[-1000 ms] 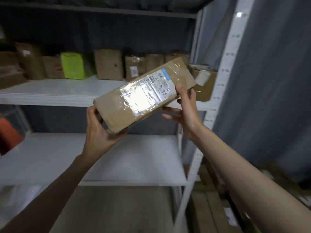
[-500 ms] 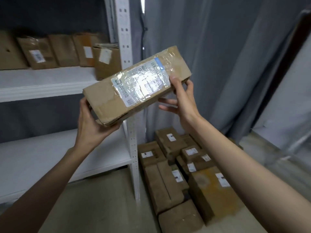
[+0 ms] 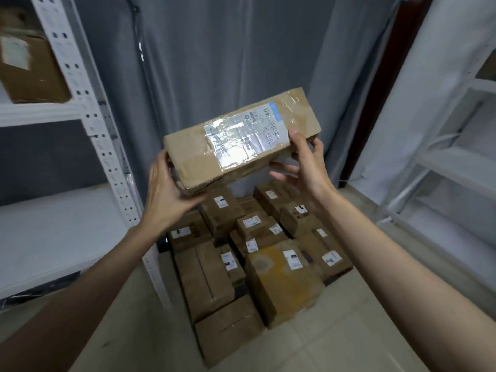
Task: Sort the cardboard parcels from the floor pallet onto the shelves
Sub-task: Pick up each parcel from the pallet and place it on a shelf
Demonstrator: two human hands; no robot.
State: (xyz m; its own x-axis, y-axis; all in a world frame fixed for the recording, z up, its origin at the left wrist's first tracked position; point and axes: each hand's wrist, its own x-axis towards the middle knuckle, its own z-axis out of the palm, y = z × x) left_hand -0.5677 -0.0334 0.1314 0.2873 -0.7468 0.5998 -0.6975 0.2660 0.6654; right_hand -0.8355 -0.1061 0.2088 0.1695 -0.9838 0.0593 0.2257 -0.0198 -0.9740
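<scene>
I've swung my view off the left shelving unit [image 3: 88, 114] toward the floor stack of parcels [image 3: 257, 253]. The long taped parcel [image 3: 241, 142] hangs above that stack, my left hand [image 3: 167, 194] gripping its near end, my right hand [image 3: 306, 167] pinching the far end. Unplaced, it probably belongs on the right shelving [image 3: 456, 167].

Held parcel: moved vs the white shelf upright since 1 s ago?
Yes. The parcel now sits right of the shelf upright, facing the grey curtain; earlier it fronted the shelves.

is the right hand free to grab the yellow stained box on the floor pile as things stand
Probably not yet. The right hand is gripping one end of the taped parcel, which the left hand holds too. The yellow-stained box lies uncovered on the pile below, so the way opens once the parcel is set down.
</scene>
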